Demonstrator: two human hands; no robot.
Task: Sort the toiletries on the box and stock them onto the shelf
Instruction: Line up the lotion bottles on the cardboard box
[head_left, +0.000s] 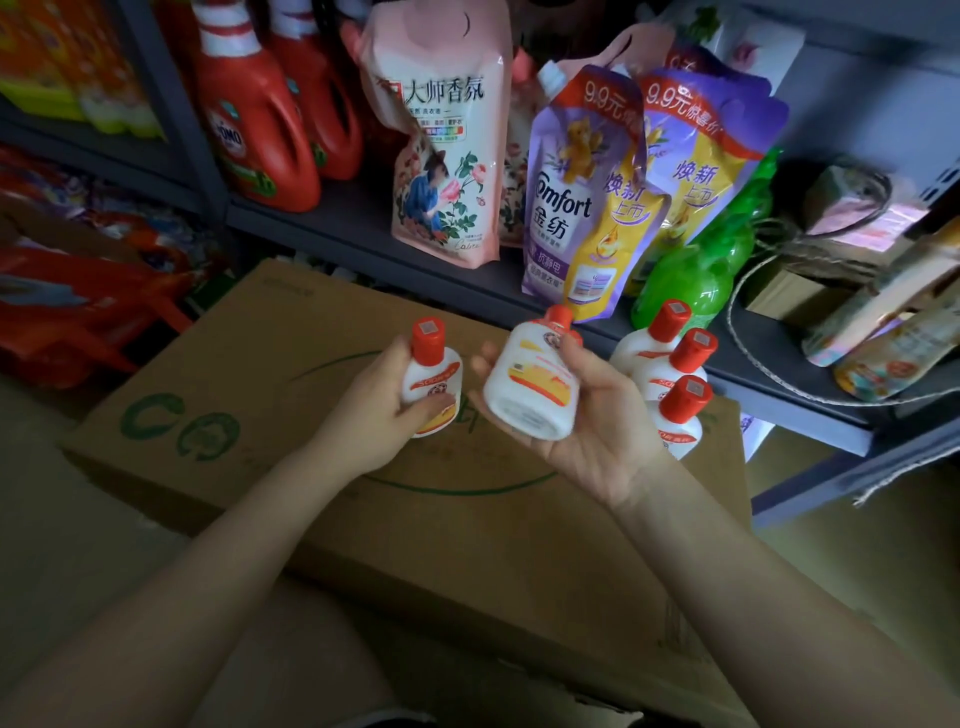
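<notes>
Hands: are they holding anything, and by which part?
Yes. The left hand grips one small white bottle around its body; the right hand cradles another white bottle by its body, red cap pointing away.

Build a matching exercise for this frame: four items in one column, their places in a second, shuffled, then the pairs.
Items:
1. bottle with label facing up
2. upright small bottle
3. green bottle
4. three white bottles

Places:
A. leaning on the shelf
B. in the left hand
C. standing on the box
D. in the right hand

Pairs: 1-D, 2-B, 3-A, 4-C
</notes>
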